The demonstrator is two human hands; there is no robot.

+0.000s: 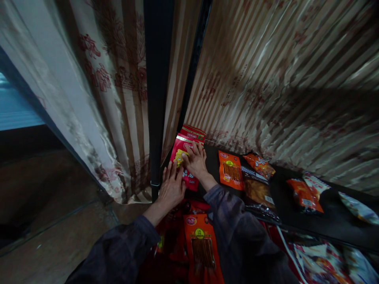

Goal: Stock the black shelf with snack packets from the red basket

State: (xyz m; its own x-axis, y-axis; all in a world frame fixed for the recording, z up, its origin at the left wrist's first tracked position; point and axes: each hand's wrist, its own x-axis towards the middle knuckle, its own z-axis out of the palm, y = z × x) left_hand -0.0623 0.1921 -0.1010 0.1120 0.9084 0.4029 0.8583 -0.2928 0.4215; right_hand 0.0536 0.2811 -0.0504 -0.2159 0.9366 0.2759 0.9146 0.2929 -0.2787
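Two red snack bags overlap at the left end of a black shelf [299, 205], against the curtain. The front red snack bag [191, 184] has yellow pictures on it, and the other red bag [197, 130] shows behind its top edge. My left hand [172, 187] lies on the lower left side of the front bag, fingers stretched out. Across its middle and upper right rests my right hand [194, 161], fingers spread flat. Neither hand wraps around anything. An orange snack packet [231, 169] lies just right of my right hand.
More snack packets sit along the shelf, among them a dark brown packet [257, 191] and an orange bag [304, 195]. Below, an orange packet [203, 248] lies between my forearms. A black post [160, 90] stands at the left, with pleated curtains [266, 79] behind the shelf.
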